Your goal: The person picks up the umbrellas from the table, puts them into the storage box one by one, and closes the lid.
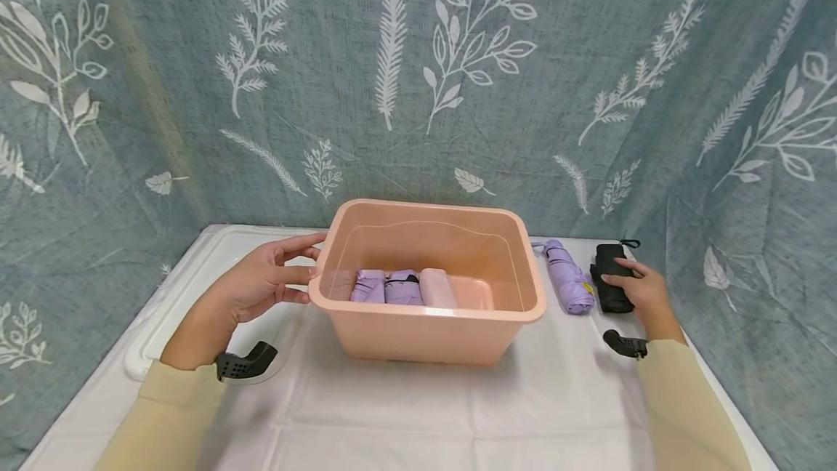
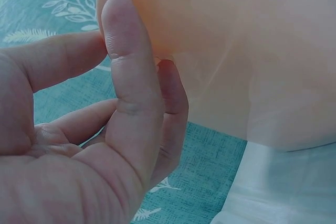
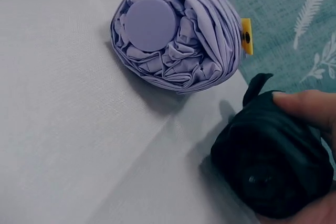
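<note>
My right hand [image 1: 644,289] grips a black folding umbrella [image 1: 612,282] near the right edge of the table. In the right wrist view its dark end [image 3: 268,166] faces the camera, with fingers on two sides. Beside it, to the left, lies a purple folded umbrella [image 1: 567,276] with a yellow tag. My left hand [image 1: 271,278] touches the left side of a peach plastic bin [image 1: 431,336] with loosely bent fingers. Inside the bin, two purple rolled bundles [image 1: 403,289] and a pale pink one [image 1: 437,288] lie side by side at the left and middle.
A white lid-like panel [image 1: 153,333] lies on the left of the table, partly behind my left arm. White cloth [image 1: 392,413] covers the table. A green leaf-patterned curtain [image 1: 314,78] hangs behind and along both sides.
</note>
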A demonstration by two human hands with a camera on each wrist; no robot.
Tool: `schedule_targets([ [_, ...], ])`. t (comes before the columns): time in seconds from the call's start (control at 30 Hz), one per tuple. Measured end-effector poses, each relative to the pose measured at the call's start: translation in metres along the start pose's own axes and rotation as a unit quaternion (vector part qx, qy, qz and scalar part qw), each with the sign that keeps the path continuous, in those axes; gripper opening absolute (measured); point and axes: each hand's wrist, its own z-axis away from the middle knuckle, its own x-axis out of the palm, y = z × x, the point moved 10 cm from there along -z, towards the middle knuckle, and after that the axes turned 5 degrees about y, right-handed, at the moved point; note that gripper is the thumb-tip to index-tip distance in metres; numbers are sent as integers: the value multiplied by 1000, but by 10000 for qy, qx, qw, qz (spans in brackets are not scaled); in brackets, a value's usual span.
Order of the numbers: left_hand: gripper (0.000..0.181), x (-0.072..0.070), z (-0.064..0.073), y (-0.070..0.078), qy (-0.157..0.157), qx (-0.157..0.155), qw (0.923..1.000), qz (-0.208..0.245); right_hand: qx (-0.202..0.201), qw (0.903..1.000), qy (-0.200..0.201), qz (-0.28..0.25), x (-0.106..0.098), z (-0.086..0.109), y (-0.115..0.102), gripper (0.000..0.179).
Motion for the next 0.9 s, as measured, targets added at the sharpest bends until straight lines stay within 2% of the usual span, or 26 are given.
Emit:
schedule_targets([
  [0.13,71,1,0,0,-12,6,10000,12,172,9990,8,-419,-2,6,3,70],
  [0.2,72,1,0,-1,1,-26,10000,6,303,9961,-81,-824,-1,10,4,71],
  [0.37,73,1,-2,-2,40,-79,10000,-42,526,9793,-455,-1902,5,21,2,76],
  [0.53,72,2,-3,-1,9,-75,9999,-83,558,9692,-831,-2251,10,35,-5,77],
  [0.7,73,1,-3,-1,36,-93,9999,-104,325,9620,-1189,-2437,13,48,-17,78],
  [0.9,72,0,-3,-2,80,-166,9998,-31,73,9573,-1370,-2544,12,60,-28,75],
])
